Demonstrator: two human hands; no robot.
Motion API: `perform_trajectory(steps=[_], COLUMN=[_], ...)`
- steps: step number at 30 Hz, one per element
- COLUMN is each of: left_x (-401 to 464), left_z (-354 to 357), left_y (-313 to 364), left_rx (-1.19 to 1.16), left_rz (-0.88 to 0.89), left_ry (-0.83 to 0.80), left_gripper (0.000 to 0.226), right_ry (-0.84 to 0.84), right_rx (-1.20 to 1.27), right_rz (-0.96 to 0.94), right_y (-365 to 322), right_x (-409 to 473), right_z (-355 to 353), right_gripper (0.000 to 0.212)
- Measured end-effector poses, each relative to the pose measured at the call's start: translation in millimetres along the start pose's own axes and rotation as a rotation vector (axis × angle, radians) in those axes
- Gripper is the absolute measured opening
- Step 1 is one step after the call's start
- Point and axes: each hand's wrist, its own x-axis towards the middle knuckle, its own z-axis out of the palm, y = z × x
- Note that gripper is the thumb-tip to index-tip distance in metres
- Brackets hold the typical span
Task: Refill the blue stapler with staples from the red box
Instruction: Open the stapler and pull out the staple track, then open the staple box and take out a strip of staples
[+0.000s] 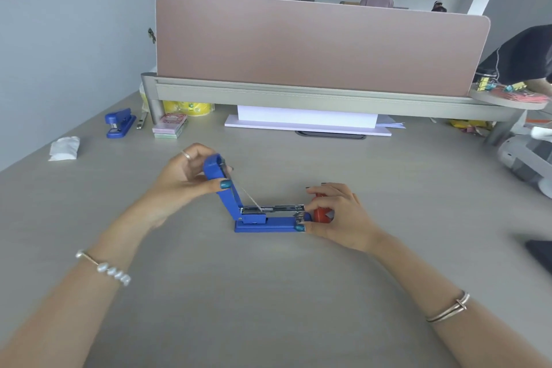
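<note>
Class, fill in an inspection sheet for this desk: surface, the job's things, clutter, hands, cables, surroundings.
Surface: grey desk, bare in front of the person.
Job's things: blue stapler on the desk, lid swung up, metal magazine exposed; red box at its front end, mostly hidden by fingers.
Clutter: second blue stapler, stacked small boxes, white crumpled packet, yellow roll, white stand.
Hands: left hand holds the raised lid; right hand grips the red box, thumb on the stapler base.
Cables: nothing seen on the desk.
Surroundings: pink divider; people beyond it.
</note>
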Motion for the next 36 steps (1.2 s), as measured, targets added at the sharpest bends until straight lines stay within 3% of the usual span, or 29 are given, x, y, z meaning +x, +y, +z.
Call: perform_trajectory(steps=[5, 9, 12, 15, 17, 19, 21, 24, 27, 31, 36], left_x=[-7, -13, -14, -13, -12, -11, -9, -7, -9, -17, -35], left_z=[-35, -46, -44, -46, -45, -34, -8, 48, 95, 132, 148], left_y=[-21, -36, -42, -41, -38, -30, -18, 0, -3, -5, 6], left_rx=[0.124, 0.271, 0.323, 0.344, 0.394, 0.534, 0.672, 0.767, 0.817, 0.714, 0.428], left_rz=[-0.113, -0.236, -0.270, -0.278, -0.279, -0.196, -0.036, 0.142, 0.199, 0.211, 0.214], left_ry=[0.003, -0.094, -0.128, -0.143, -0.145, -0.081, 0.002, -0.062, -0.144, 0.028, 0.118], left_gripper=[0.034, 0.053, 0.058, 0.056, 0.055, 0.055, 0.061, 0.064, 0.064, 0.067, 0.091], right_ry=[0.008, 0.025, 0.003, 0.106, 0.153, 0.069, 0.028, 0.138, 0.271, 0.257, 0.101], right_rx=[0.026, 0.071, 0.132, -0.119, -0.219, -0.163, -0.093, 0.017, 0.103, 0.495, 0.973], right_rz=[0.022, 0.018, 0.030, 0.034, 0.130, 0.272, 0.326, 0.338, 0.323, 0.329, 0.121], right_y=[2, 0, 1, -1, -6, -7, -4, -3, -4, -10, -47], right_x=[-1, -3, -6, -12, -18, -24, -28, -30, -32, -41, -49], right_z=[1, 0, -8, -14, -18, -19, -16, -14, -21, -39, -41], right_gripper=[0.022, 0.028, 0.055, 0.084, 0.095, 0.097, 0.089, 0.062, 0.039, 0.012, 0.023])
